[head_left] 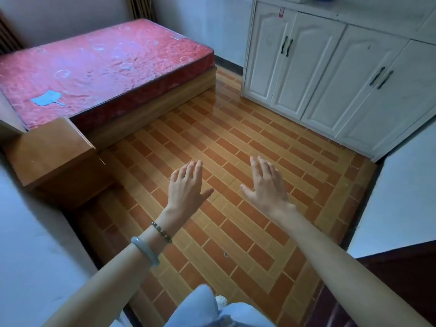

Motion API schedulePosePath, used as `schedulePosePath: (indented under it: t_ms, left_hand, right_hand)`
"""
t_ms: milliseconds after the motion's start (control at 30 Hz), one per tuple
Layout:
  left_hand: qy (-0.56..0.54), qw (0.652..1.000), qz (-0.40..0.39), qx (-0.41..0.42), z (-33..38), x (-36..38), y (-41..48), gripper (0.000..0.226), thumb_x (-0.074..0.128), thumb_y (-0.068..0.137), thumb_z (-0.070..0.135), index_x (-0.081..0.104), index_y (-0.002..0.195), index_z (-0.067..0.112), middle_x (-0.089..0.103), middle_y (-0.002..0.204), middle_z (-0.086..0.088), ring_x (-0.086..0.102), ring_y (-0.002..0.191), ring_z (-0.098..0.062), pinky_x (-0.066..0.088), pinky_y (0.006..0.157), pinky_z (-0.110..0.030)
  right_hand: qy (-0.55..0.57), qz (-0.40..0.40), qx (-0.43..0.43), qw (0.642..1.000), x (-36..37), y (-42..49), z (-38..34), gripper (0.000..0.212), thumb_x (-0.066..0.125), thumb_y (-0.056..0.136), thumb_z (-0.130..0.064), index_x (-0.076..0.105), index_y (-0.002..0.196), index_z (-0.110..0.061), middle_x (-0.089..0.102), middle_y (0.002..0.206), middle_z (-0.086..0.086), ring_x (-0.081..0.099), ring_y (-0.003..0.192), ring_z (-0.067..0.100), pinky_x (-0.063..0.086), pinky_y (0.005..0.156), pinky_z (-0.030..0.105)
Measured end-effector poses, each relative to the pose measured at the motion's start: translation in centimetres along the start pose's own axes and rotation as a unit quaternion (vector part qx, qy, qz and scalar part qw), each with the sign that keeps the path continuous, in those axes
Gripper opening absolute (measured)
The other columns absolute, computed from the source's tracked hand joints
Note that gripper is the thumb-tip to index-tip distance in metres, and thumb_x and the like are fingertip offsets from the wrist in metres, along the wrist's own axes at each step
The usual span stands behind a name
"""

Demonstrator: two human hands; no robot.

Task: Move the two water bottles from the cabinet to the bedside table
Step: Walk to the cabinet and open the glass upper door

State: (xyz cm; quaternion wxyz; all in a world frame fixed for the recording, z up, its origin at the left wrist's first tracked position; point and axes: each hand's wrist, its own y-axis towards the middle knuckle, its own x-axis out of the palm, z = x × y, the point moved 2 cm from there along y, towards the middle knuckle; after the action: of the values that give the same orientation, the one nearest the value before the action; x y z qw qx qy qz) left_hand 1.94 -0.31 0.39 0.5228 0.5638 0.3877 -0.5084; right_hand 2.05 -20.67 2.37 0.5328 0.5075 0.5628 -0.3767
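Two hands out front, palms down, fingers spread, nothing held: left hand (186,187) with two bracelets on its wrist, right hand (266,185) bare. Both grips loose and empty, hovering over the tiled floor (236,147).

Left of the left grip and near: one wooden bedside table (49,149), its worktop bare, touching the one bed (101,67) beyond it.

Far ahead and right of the right grip: one white cabinet (330,74), four doors counted, all closed, in two pairs of dark handles. No bottles visible; likely behind those doors or on the cabinet top, mostly out of frame.

Best now: cross to the cabinet, pull one handle per grip, look before reaching.
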Motion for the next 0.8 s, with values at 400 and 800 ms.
schedulePosePath:
  t_ms: [400,800]
  left_hand:
    - [-0.009,1.0,0.017,0.003,1.3,1.7,9.3,0.087,0.067,0.072,0.055,0.035,0.137,0.006,0.048,0.136,-0.016,0.046,0.123,-0.033,0.037,0.1,-0.044]
    - [-0.032,0.998,0.028,0.039,0.1,4.1,30.0,0.088,0.07,0.069,0.054,0.038,0.135,0.004,0.05,0.134,-0.017,0.049,0.12,-0.034,0.04,0.098,-0.046]
  right_hand:
    - [0.018,0.036,0.015,0.999,0.0,7.5,4.9,0.081,0.065,0.08,-0.042,0.027,0.141,-0.004,0.037,0.142,0.022,0.034,0.13,0.034,0.033,0.105,0.045]
    - [0.003,0.061,0.038,0.997,-0.5,26.3,10.4,0.08,0.063,0.081,-0.045,0.028,0.141,-0.007,0.038,0.143,0.019,0.034,0.13,0.032,0.031,0.105,0.042]
